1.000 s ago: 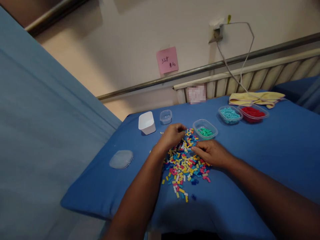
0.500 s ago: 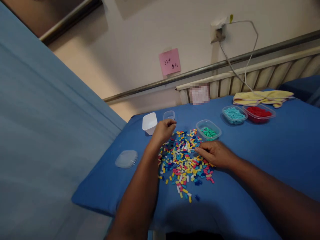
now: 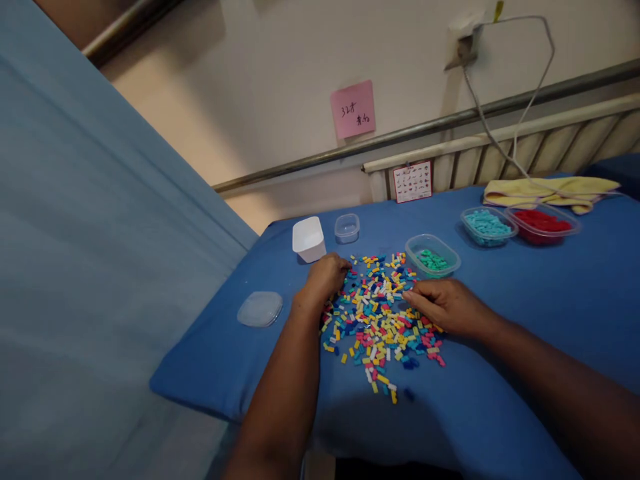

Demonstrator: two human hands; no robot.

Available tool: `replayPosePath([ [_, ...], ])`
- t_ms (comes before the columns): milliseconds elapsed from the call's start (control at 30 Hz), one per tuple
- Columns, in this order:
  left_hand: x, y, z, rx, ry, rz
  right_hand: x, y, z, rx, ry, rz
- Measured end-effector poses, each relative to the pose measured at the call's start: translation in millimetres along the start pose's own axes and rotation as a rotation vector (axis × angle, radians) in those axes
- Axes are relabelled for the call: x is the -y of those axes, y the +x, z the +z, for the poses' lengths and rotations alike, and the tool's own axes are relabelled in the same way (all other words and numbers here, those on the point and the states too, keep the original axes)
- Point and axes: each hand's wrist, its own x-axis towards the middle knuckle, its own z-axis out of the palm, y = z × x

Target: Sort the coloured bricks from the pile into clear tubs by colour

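On the blue cover (image 3: 215,360), between the two hands, find the loose spread of small toy bricks (image 3: 383,317) in yellow, white, pink and blues, thinnest toward the near end. Note the left hand (image 3: 327,275) at the far left edge, fingers bent down (fingertips hidden, so impossible to tell about any brick beneath them). Note also the right hand (image 3: 446,303) over the right side, curled with thumb against forefinger, grip on a brick too unclear to tell. Probably best to pinch single bricks from the loose margins, using fingertips rather than raking, for fear of scattering. Look twice for dark blue, easily lost against the cover, as with the stray brick (image 3: 409,394) at the near end. Lift the right knuckles clear of the tub of green bricks (image 3: 440,244), just beyond.
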Motion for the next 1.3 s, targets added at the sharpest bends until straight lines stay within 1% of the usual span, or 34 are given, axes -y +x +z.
replayPosePath([
  [167,2,-1,-3.1,-0.004,0.029,0.003,2,0,-1,0.015,0.012,0.006],
  [267,5,-5,-7.0,-0.031,0.021,-0.026,3,0,-2,0.015,0.015,0.006],
  [467,15,-9,-8.6,-0.085,-0.155,-0.117,2,1,0,0.007,0.010,0.008],
  [533,19,-11,-7.0,-0.090,-0.203,-0.096,2,1,0,0.001,0.004,0.006],
  [600,20,-14,-6.1,-0.071,-0.238,-0.040,3,0,-1,0.000,0.004,0.003],
  [733,14,-23,-7.6,0.067,-0.278,0.071,4,0,-1,-0.002,0.006,0.008],
  [800,7,-25,-9.3,0.109,-0.264,0.114,4,0,-1,0.002,0.011,0.007],
  [900,0,-25,-12.1,0.095,-0.194,0.147,4,0,-1,0.003,0.015,0.004],
  [1033,-4,-23,-15.0,0.094,-0.101,0.104,4,-1,-1,0.006,0.010,0.010],
  [1133,-5,-22,-14.8,0.104,-0.049,0.112,4,0,-1,0.006,0.006,0.000],
  [1300,-7,-21,-10.6,0.062,0.001,0.102,2,1,0,0.003,0.017,-0.001],
])
